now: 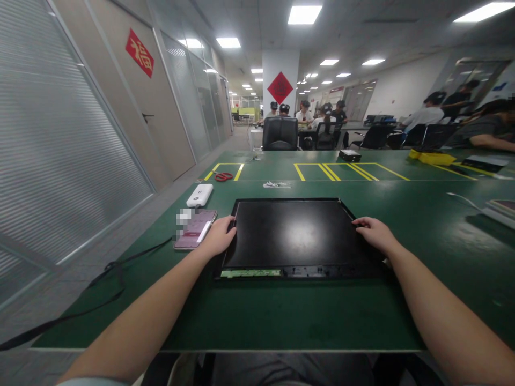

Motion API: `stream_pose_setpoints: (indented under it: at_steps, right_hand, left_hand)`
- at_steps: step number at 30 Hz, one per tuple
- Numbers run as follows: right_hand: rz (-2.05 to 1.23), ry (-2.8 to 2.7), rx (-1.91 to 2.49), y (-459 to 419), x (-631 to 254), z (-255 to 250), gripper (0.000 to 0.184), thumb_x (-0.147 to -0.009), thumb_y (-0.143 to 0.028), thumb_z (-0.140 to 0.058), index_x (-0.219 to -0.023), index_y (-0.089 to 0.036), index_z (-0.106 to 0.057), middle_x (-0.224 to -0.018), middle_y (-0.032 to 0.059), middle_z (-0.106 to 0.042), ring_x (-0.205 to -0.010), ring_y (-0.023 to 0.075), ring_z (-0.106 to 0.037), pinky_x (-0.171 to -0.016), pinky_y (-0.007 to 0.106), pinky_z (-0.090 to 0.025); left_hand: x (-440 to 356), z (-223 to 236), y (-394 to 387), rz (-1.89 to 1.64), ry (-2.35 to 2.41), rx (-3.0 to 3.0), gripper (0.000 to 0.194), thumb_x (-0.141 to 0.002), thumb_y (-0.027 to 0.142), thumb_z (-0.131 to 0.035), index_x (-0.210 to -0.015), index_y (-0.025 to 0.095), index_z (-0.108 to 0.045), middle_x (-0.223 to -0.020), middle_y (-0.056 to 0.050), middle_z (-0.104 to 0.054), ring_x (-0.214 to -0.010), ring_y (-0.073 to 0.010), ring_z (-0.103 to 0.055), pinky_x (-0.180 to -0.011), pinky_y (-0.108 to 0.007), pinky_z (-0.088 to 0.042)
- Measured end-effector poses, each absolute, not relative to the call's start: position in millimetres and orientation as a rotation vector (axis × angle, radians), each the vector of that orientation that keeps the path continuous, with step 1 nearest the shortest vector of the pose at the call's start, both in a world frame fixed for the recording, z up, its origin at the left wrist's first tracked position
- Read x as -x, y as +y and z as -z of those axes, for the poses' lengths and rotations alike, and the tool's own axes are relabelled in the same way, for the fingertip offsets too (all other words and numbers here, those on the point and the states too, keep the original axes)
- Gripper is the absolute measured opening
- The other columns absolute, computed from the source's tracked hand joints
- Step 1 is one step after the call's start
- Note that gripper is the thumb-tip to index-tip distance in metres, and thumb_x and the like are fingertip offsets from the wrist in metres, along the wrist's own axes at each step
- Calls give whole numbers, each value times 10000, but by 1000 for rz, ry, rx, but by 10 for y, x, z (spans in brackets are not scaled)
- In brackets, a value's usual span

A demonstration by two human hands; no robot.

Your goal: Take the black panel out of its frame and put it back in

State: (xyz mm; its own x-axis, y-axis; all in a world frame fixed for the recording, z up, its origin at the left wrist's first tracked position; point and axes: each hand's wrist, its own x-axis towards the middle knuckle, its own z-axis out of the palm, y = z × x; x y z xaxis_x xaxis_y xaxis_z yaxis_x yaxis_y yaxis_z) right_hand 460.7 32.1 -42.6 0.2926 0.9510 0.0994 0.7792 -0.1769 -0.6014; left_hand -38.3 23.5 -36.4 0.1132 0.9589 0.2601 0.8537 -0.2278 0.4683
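A black LCD screen panel (289,233) lies flat on the green table, its glossy face up and a light reflected in it. Along its near edge runs a dark frame strip with a green circuit board (251,273) exposed at the left. My left hand (219,236) grips the panel's left edge, fingers closed around the border. At the right edge my right hand (375,234) holds the frame between thumb and fingers. The undersides of both grips are hidden.
Beside my left hand lie a phone (196,229) and a white power bank (200,195). Red scissors (223,176) and small white scraps (276,185) sit farther back. A black strap (116,265) hangs off the left side. A yellow tray (432,157) stands back right; people sit beyond.
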Motion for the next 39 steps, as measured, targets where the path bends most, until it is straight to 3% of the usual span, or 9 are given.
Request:
stream_pose_setpoints:
  at_steps: [10, 20, 26, 34, 37, 39]
  right_hand:
    - [-405, -1536, 1986, 331, -4592, 445, 210, -691, -159, -627, -858, -222, -737, -777, 22, -725, -719, 185, -658, -687, 284, -489]
    - [-441, -1500, 2009, 288, -4532, 374, 230, -725, -135, -610, -888, -212, -754, -799, 45, -701, -752, 195, -653, -708, 285, -484]
    - [-421, -1523, 2025, 294, -4543, 395, 243, -741, -127, -609, -915, -211, -757, -794, 38, -700, -727, 186, -642, -679, 278, -471]
    - [-381, -1554, 2024, 284, -4526, 406, 248, -762, -129, -604, -932, -195, -771, -913, 67, -728, -809, 191, -665, -740, 274, -492]
    - [-372, -1537, 1989, 301, -4543, 445, 247, -738, -125, -600, -899, -203, -770, -897, 59, -732, -825, 189, -677, -746, 261, -499]
    - [-369, -1533, 1966, 313, -4556, 472, 252, -724, -128, -599, -889, -207, -772, -861, 52, -730, -806, 187, -677, -744, 259, -502]
  left_hand:
    - [430, 356, 231, -954, 1670, -1893, 458, -808, 148, -524, -1236, 179, -685, -1315, -128, -731, -1255, -299, -665, -1125, -507, -477]
    - [321, 217, 203, -1258, 1355, -1268, 511, -808, 162, -568, -1315, 222, -583, -1449, -97, -657, -1146, -260, -732, -887, -390, -640]
    - [259, 128, 135, -1310, 1316, -1026, 481, -820, 111, -592, -1286, 235, -589, -1513, -86, -606, -1136, -233, -738, -873, -346, -641]
    - [257, 147, 112, -1316, 1194, -797, 749, -766, 31, -681, -1456, 245, -484, -1279, -95, -749, -752, -194, -787, -546, -266, -606]
    - [248, 123, 68, -1317, 1170, -801, 837, -735, 17, -745, -1492, 235, -465, -1119, -84, -797, -635, -192, -763, -496, -266, -584]
    - [233, 112, 46, -1312, 1171, -789, 781, -745, 38, -773, -1463, 187, -504, -1002, -85, -812, -604, -197, -753, -508, -276, -590]
